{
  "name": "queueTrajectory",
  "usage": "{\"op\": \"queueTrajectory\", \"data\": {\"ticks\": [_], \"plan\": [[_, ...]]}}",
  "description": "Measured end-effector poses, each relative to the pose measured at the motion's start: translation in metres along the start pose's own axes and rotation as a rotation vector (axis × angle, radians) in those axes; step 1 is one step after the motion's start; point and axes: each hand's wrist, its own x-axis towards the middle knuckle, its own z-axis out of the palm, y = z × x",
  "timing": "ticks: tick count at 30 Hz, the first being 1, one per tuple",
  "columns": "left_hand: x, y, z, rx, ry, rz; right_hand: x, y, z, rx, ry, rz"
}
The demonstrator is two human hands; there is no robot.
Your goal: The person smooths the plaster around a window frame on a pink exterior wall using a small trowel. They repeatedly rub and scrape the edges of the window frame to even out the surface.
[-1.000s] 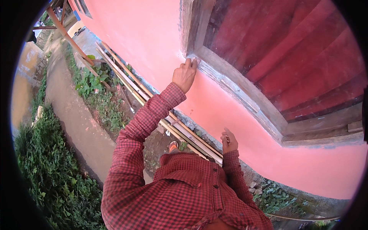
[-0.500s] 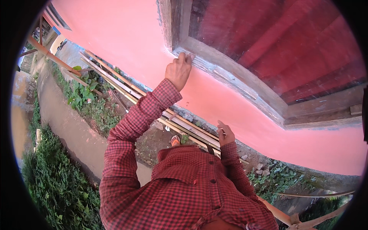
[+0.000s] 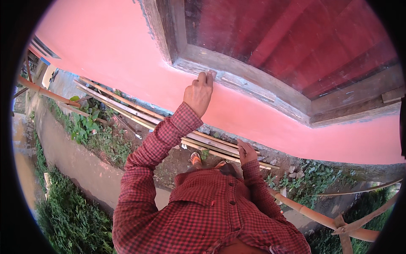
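Observation:
My left hand (image 3: 198, 94) is at the lower edge of a weathered wooden window frame (image 3: 249, 86), with its fingers bent and pressed together against the sill. Something small and pale seems to show at the fingertips, too small to name. Pink painted wall (image 3: 127, 63) surrounds the frame, and rough grey-white patches mark the sill's wood. Lower and to the right, my right hand (image 3: 247, 153) hangs in front of the wall, fingers loosely bent and partly apart, with nothing visible in it. Both arms wear red-and-black checked sleeves.
Glass with red curtain (image 3: 296, 42) behind it fills the frame. Several bamboo poles (image 3: 139, 114) lie along the wall's foot, near my feet (image 3: 195, 158). A bamboo rail (image 3: 304, 210) crosses behind me at lower right. Green plants (image 3: 72, 211) border a path (image 3: 80, 144) well below.
The view has shifted, so the window sits further left and higher up. My left hand has moved rightward along the sill from near the frame's corner. My right hand stays low beside the wall.

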Motion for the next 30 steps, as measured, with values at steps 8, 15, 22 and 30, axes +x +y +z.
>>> {"op": "queueTrajectory", "data": {"ticks": [8,15,22,30], "plan": [[-0.003,0.009,0.003,-0.085,0.040,-0.026,-0.012,0.028,-0.021,-0.033,-0.013,-0.038],[0.005,-0.014,0.012,0.019,0.074,-0.221,-0.022,0.067,-0.088,-0.032,-0.042,0.018],[0.005,0.027,-0.034,-0.045,-0.022,-0.191,-0.030,0.098,-0.116,0.014,-0.071,-0.013],[0.004,0.097,-0.004,0.201,-0.017,-0.100,-0.034,0.109,-0.128,0.061,-0.138,-0.019]]}}
